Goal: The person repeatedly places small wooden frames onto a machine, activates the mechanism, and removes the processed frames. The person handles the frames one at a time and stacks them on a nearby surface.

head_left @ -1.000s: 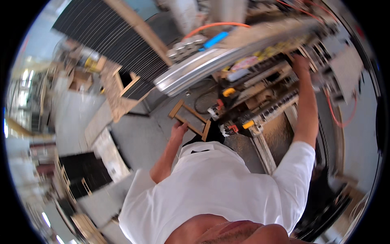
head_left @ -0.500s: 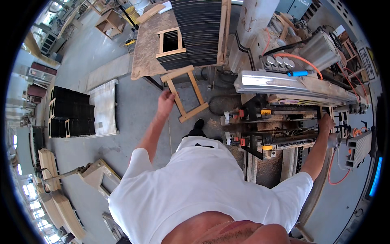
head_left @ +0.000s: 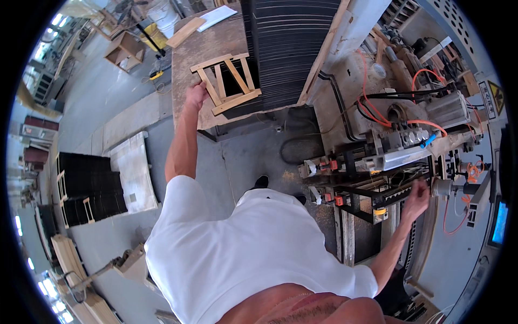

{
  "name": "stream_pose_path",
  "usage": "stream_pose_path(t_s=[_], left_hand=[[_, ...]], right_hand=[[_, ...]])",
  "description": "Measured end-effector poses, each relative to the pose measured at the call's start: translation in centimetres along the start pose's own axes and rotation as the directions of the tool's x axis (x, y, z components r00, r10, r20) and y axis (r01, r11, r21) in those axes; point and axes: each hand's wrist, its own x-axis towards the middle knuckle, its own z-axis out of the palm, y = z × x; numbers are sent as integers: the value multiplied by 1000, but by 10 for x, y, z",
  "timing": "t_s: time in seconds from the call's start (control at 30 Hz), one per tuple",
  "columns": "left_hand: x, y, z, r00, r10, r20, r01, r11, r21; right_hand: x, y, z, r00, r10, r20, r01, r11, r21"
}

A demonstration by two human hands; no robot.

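Note:
My left hand (head_left: 197,95) is closed on the left side of a small pale wooden frame (head_left: 209,86). The frame is tilted over another wooden frame (head_left: 220,81), which lies on top of a dark stack at the table's near edge. Whether the two frames touch, I cannot tell. My right hand (head_left: 416,200) is over the right end of a clamping machine (head_left: 394,159), next to a round metal cylinder (head_left: 442,187). Motion smears its fingers, and nothing shows in it.
Beside the frames rises a tall dark stack (head_left: 291,48) on the brown table (head_left: 186,51). A board (head_left: 185,32) lies farther back. Low dark stacks (head_left: 89,186) stand on the floor at left. Orange hoses (head_left: 429,125) loop over the machine, and a lit screen (head_left: 499,222) is at far right.
My left hand has carried the wooden frame forward and left, from above the floor to over the stack on the table. My right hand has come off the machine's far end, nearer to me.

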Motion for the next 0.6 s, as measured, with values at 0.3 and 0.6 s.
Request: stream_pose_path(t_s=[0.3,0.6], left_hand=[[53,-15,59,968,250,37,-140,409,902],[-55,-37,99,622,430,654,-725,2,689]], right_hand=[[-163,34,76,917,252,311,-282,958,55],[-210,-1,84,861,443,251,-417,896,-149]])
